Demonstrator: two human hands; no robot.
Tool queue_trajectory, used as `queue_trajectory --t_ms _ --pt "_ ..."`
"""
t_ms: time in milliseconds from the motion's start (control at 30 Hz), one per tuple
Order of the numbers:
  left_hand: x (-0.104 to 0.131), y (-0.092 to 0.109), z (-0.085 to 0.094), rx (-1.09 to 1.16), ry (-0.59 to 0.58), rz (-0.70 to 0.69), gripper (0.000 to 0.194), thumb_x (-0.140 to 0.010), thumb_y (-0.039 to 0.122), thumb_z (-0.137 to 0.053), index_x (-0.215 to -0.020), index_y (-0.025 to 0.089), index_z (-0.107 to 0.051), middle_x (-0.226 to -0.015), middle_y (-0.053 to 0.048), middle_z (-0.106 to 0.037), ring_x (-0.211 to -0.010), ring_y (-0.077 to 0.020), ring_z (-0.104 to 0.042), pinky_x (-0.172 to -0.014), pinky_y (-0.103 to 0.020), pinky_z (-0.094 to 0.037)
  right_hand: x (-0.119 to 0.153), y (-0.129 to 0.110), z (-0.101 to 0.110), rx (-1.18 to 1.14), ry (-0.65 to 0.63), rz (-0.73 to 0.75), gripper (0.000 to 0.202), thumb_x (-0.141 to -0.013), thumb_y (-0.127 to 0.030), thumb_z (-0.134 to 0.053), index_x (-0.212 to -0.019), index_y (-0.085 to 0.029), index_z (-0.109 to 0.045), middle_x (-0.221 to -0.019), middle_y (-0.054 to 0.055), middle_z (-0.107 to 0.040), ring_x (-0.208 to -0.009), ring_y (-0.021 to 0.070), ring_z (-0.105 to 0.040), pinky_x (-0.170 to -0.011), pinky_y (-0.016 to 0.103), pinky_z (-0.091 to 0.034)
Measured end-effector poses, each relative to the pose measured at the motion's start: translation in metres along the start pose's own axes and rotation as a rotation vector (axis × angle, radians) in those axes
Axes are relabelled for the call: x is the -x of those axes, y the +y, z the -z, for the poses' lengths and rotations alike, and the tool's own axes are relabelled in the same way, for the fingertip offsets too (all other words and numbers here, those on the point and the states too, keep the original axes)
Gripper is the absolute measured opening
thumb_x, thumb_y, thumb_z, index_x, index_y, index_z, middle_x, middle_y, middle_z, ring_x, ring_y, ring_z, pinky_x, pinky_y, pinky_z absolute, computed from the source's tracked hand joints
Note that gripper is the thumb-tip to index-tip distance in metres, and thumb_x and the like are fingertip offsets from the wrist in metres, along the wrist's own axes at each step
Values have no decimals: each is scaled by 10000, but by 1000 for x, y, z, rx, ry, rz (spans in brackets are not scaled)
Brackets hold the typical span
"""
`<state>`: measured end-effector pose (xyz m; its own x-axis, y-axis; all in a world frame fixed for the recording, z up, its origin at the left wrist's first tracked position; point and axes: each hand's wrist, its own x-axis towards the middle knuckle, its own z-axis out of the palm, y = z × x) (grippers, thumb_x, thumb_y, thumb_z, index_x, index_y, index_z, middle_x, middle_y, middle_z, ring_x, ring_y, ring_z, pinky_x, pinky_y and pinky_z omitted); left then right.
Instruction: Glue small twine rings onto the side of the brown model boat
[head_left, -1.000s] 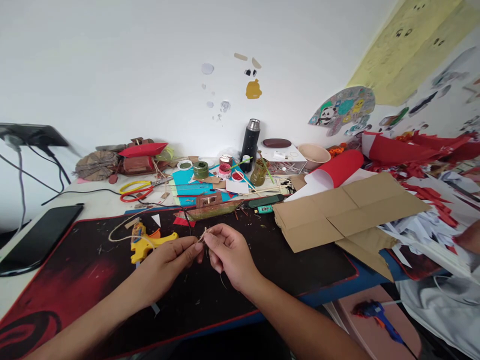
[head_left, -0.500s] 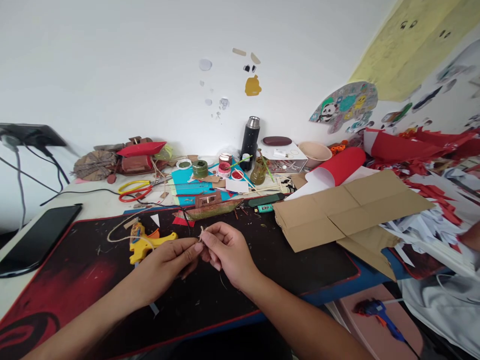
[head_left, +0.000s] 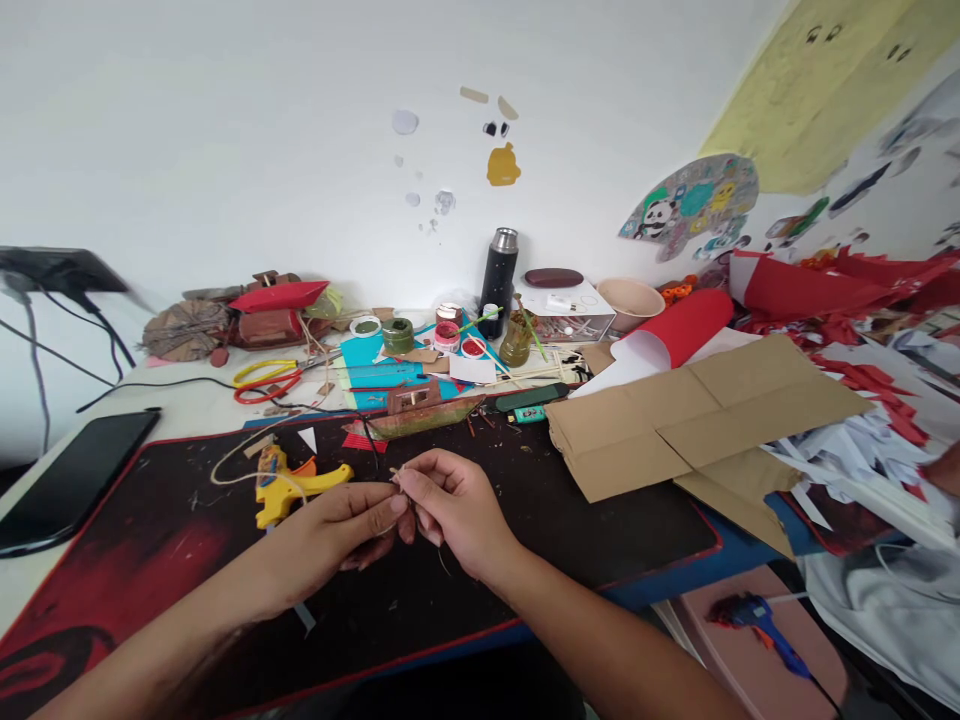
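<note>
My left hand [head_left: 356, 525] and my right hand [head_left: 454, 510] meet over the dark desk mat, both with fingers pinched. Between their fingertips is the knotted, frayed-looking end of a thin beige twine [head_left: 232, 483]; the fingers partly hide it. The rest of the twine loops out to the left, over a yellow glue gun [head_left: 304, 490] that lies beside my left hand. A thin dark strand hangs below my right hand. Just beyond the hands sits a small model boat [head_left: 420, 415] with a green-brown hull and a reddish cabin.
Scissors [head_left: 266, 382], paint jars [head_left: 398, 337], blue paper [head_left: 360, 380] and a black flask [head_left: 499, 275] stand or lie behind. Cardboard [head_left: 697, 410] and a red paper roll [head_left: 694, 330] are right, a phone [head_left: 75, 480] left. A blue glue gun [head_left: 761, 625] rests lower right.
My hands stay together at nearly the same spot, with the fingertips shifted slightly on the twine. The view has moved a little.
</note>
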<state>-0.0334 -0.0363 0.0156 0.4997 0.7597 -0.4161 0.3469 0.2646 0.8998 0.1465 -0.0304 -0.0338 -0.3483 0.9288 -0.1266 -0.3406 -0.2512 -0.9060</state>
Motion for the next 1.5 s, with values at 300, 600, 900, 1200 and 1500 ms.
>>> queue_trajectory --t_ms 300,600,900,1200,1500 --pt "-3 0 1 57 -41 53 715 -801 907 -676 -879 197 -701 -667 36 -506 -583 -127 -375 -516 -273 -239 1 5 4 -43 -13 -27 476 -838 -640 -872 -881 -209 -673 -483 -114 -523 -377 77 -410 -390 216 -288" --pt "-1 -7 7 -59 74 -22 650 -899 845 -642 -1056 219 -722 -782 16 -566 -660 -149 -429 -581 -270 -345 1 2 4 -55 74 7 466 -825 -631 -874 -856 -220 -655 -466 -125 -461 -391 76 -352 -389 210 -272" --pt "-4 0 9 -233 111 -57 710 -924 890 -503 -888 214 -717 -655 59 -390 -604 -148 -345 -540 -270 -286 1 2 0 -70 97 23 439 -834 -599 -872 -864 -213 -664 -506 -105 -516 -389 66 -337 -385 217 -256" --pt "1 4 10 -312 271 -119 599 -964 790 -499 -824 236 -678 -712 22 -566 -656 -173 -490 -597 -276 -409 4 5 5 -110 95 -1 440 -868 -614 -837 -930 -201 -697 -511 -107 -484 -404 71 -328 -400 217 -229" --pt "-1 0 1 -546 390 -190 453 -1007 612 -451 -807 260 -654 -727 -8 -703 -669 -214 -649 -646 -302 -465 10 14 5 -79 67 -24 490 -838 -654 -868 -932 -211 -680 -503 -109 -494 -399 78 -338 -380 214 -239"
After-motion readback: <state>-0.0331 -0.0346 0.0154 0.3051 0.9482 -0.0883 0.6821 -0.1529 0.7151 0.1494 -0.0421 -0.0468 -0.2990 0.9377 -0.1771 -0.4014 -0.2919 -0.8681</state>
